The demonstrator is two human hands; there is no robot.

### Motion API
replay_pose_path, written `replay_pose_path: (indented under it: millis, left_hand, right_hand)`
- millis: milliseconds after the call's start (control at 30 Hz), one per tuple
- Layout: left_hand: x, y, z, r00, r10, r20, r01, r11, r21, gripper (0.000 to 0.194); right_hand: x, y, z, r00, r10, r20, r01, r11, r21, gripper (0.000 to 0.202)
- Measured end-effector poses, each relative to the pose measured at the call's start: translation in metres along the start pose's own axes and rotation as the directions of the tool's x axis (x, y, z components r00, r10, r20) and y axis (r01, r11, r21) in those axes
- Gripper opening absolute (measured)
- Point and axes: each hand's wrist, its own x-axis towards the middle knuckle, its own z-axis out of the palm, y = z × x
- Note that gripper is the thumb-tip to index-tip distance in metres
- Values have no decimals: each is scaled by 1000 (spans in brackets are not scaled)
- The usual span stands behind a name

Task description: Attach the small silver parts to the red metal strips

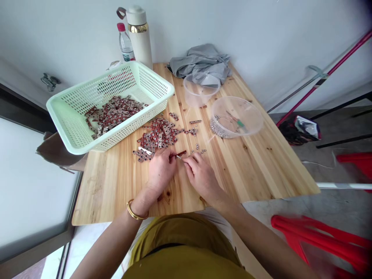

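My left hand (162, 167) is closed on a narrow reddish-brown strip (181, 153), which juts out to the right of its fingertips. In the pinch of my right hand (201, 173) is a thin silvery tool (178, 157); its tip meets the strip near my left thumb, and its kind is hidden by the fingers. Just beyond my left hand lies a pile of reddish-brown strips with metal-ringed holes (158, 135). Several small metal pieces, nut-like in shape (197, 147), are scattered beyond my right hand.
A pale green basket (136, 122) with more strips stands at the left. Toward the right are a clear tub (252, 116) of small metal parts with a green-handled tool, and another clear tub (193, 95). Grey cloth (203, 60), a flask (141, 44) and a bottle (124, 42) stand behind.
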Motion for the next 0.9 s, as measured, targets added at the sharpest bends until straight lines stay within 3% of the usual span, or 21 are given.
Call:
replay_pose_path:
  millis: [533,733,900]
  left_hand:
    - [0,-4,5,999,39,-22,-39,999,-2,16]
    - [-3,-5,5,997,71,-35,-70,997,39,15]
    - [-4,-5,6,993,108,-51,-103,989,102,14]
  right_hand:
    - [3,1,-1,995,-3,100,11,997,-82,22]
    - [10,12,-10,999,-3,36,-2,989,149,19]
    - [9,12,-9,998,-21,57,14,992,123,20]
